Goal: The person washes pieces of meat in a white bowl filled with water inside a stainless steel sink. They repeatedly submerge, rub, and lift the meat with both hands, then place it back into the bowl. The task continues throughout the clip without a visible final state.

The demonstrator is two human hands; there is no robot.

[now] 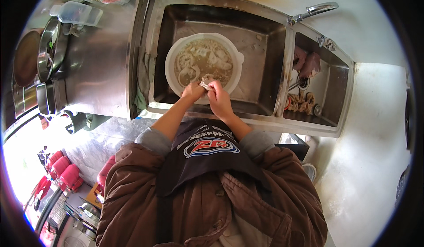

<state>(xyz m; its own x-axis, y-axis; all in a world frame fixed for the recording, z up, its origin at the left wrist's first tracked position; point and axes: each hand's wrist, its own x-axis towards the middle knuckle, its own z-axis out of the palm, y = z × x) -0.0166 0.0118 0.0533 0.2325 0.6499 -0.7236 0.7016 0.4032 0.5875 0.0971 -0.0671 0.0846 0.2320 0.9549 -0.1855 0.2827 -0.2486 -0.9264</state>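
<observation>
My left hand (193, 92) and my right hand (218, 98) meet over the near rim of a white plastic basin (170, 63). Between them, both sets of fingers pinch a pale, soft piece that looks like offal (207, 81). Murky water fills much of the basin, with more pale, folded pieces (218, 59) lying in it. The basin stands in the large steel sink (261, 58), towards its left side. The lower part of the held piece and some fingertips are hard to make out.
The smaller sink (333, 91) at right holds dark red meat (310, 64) and brownish, curled pieces (301, 104). A chrome faucet (313, 11) reaches over from the back. Left is a steel counter (99, 54) with a metal bowl (49, 51) and plastic containers; cloths (144, 71) hang at its edge.
</observation>
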